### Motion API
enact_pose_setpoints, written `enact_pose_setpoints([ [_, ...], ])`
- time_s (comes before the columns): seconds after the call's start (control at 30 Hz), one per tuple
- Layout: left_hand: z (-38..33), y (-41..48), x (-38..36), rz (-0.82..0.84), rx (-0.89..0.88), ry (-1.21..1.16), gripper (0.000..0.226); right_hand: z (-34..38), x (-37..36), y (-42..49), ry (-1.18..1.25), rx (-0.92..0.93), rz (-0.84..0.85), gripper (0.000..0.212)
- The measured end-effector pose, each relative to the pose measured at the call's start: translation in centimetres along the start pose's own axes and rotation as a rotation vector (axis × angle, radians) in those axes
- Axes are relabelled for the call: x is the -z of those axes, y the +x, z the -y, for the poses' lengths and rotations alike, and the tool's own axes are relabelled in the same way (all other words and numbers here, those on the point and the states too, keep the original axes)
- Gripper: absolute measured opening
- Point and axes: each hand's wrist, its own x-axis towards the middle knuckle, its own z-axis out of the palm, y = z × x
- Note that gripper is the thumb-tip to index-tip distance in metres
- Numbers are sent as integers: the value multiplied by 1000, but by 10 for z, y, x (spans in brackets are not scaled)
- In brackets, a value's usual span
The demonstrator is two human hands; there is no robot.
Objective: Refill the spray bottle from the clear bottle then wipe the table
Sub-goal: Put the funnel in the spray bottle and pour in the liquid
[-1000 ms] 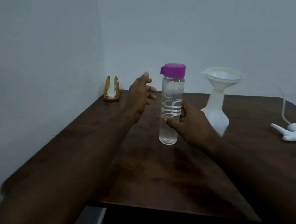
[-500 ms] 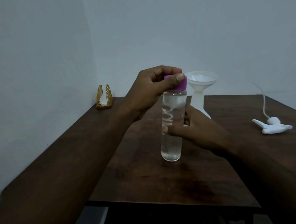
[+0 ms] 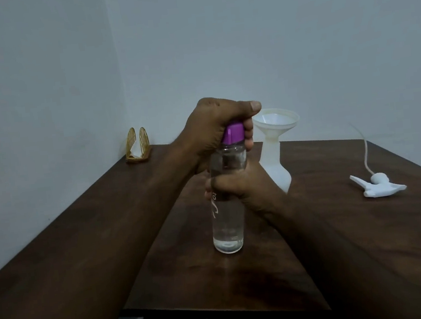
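Observation:
The clear bottle [image 3: 228, 225] stands upright on the dark wooden table [image 3: 368, 233], with clear liquid inside. My left hand [image 3: 216, 125] grips its purple cap [image 3: 233, 134] from above. Around the bottle's middle my right hand [image 3: 240, 182] is wrapped. Behind them stands the white spray bottle body [image 3: 276, 168] with a white funnel [image 3: 277, 121] in its neck. Its white spray head [image 3: 378, 187], with a thin tube, lies loose on the table to the right.
A gold napkin holder [image 3: 137, 146] with a white napkin sits in the far left corner against the wall. Walls close off the table at the left and back. The table's near edge runs just below the bottle.
My left hand came from beside the bottle onto the purple cap and now grips it. My right hand has closed fully round the bottle's middle.

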Motion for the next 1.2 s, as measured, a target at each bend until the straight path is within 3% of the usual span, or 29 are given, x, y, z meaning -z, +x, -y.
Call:
enact_pose_setpoints([
  [0.2,3,-2,-7,-118,-116,115,32,0,-8,-3,-84,129,-123,13],
  [0.53,3,-4,-10,-176,-129,130,33,-1,-16,-5,-134,102,-260,13],
  [0.7,2,-4,-11,-203,-122,162,32,-4,-18,-4,-141,111,-303,22],
  [0.83,3,-2,-18,-332,-146,266,31,-8,-25,1,-232,115,-430,45],
  [0.93,4,-3,-20,-416,-151,331,33,-12,-25,7,-288,57,-493,33],
  [1.07,2,-13,-22,-448,-117,364,34,-14,-23,9,-368,40,-445,19],
  [1.2,2,-29,-11,-486,-112,373,25,-11,-28,0,-257,113,-485,35],
])
